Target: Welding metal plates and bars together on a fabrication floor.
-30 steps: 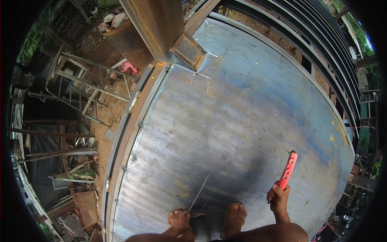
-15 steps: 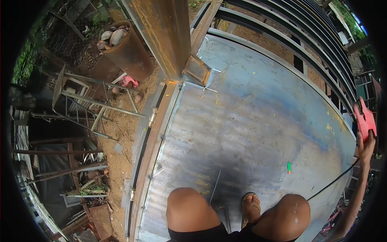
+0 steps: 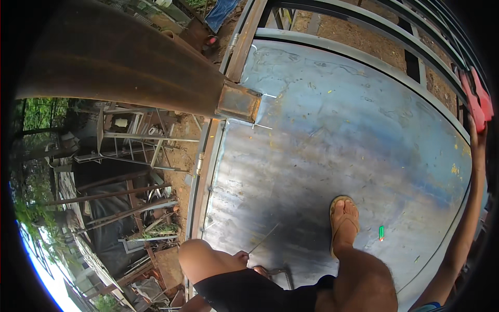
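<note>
My right hand (image 3: 479, 134), at the far right with its arm stretched out, is closed around a red spring clamp (image 3: 479, 101) with two jaws. The clamp lies against the dark metal bars, and I cannot tell whether it bites on one. A black cable (image 3: 436, 256) runs along the sheet below that arm. Beside my bent left knee, my left hand (image 3: 243, 256) is closed on the lower end of a thin metal rod (image 3: 264, 238). The rod slants up over the bluish-grey metal sheet (image 3: 312, 166). My left forearm is mostly hidden by my leg.
A small green lighter (image 3: 381, 233) lies on the sheet near my sandalled foot (image 3: 344, 218). A rusty post (image 3: 130, 65) joins the hinged frame at upper left. Dark bars (image 3: 364, 18) cross the far side. Scrap timber and a metal stand (image 3: 150, 136) fill the left.
My view has tilted, so the post swings left. The red clamp has moved up along the bars with my right hand. My foot has come forward, and my left hand now shows on the rod.
</note>
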`<state>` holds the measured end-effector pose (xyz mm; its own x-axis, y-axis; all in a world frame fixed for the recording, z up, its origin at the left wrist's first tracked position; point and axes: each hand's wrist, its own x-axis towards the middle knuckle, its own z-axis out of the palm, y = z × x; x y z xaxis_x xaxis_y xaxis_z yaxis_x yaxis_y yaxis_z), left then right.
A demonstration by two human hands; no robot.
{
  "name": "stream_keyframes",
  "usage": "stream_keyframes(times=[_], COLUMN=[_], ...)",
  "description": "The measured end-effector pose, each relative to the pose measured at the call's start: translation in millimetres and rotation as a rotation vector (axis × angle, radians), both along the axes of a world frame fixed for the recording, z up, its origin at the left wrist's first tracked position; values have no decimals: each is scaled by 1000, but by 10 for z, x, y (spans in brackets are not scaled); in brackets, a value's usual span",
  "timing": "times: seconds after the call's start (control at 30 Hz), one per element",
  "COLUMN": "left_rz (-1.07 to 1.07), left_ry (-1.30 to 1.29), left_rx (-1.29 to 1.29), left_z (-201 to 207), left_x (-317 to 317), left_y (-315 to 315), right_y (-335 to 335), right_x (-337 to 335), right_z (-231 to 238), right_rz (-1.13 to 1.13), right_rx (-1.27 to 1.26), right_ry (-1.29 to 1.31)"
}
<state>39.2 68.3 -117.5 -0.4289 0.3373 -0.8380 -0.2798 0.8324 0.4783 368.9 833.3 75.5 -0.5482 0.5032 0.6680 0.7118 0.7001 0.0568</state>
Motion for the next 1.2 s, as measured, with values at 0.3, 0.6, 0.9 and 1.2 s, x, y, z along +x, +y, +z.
stream_keyframes(times=[0.3, 0.6, 0.9, 1.2], left_rz=[675, 288, 173, 324], left_ry=[-399, -294, -391, -288], left_rx=[174, 392, 547, 671], left_z=[952, 1111, 434, 82], left_x=[-103, -702, -973, -1066], left_y=[250, 2771, 3087, 3449], right_y=[-107, -556, -855, -1365], right_x=[-1369, -2574, -3401, -3499], right_z=[-2126, -2093, -1627, -1416], right_rz=[-115, 77, 251, 8], right_rx=[-1027, -1368, -1439, -1426], right_ry=[960, 1263, 1161, 875])
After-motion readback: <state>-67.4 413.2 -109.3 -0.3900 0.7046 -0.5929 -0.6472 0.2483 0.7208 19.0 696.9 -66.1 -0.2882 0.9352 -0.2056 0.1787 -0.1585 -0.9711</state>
